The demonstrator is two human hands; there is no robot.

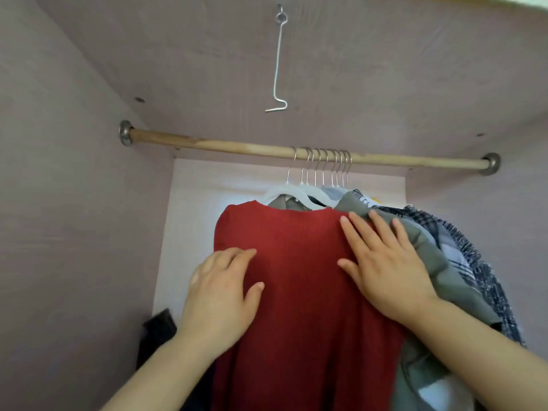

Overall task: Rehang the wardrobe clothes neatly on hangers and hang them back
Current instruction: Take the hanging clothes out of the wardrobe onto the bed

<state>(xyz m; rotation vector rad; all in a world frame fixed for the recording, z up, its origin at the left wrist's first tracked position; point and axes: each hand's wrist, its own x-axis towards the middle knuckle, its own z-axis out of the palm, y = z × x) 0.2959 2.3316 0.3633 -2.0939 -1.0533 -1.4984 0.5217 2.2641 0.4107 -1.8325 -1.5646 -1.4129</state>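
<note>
Red ribbed knit top (299, 292) hanging frontmost among clothes on round wooden wardrobe rail (237, 145), white plastic hangers (299, 192) with metal hooks bunched mid-rail. Left hand (221, 295) lying flat on top's left side, fingers straight, gripping nothing. Right hand (382, 262) pressing flat, fingers spread, straddling top's right shoulder and grey-green garment (439, 262) beside it. Dark plaid garment (480, 262) hanging further right.

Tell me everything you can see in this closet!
rod: one, wooden, up top
wire hook: one, silver, on ceiling
hangers: several, white, on the rod
red top: one, red, front
green garment: one, grey-green, right of red top
checked garment: one, navy-white, far right
dark object: one, black, lower left
left hand: one, flat on red top
right hand: one, flat on red top and green garment
</note>
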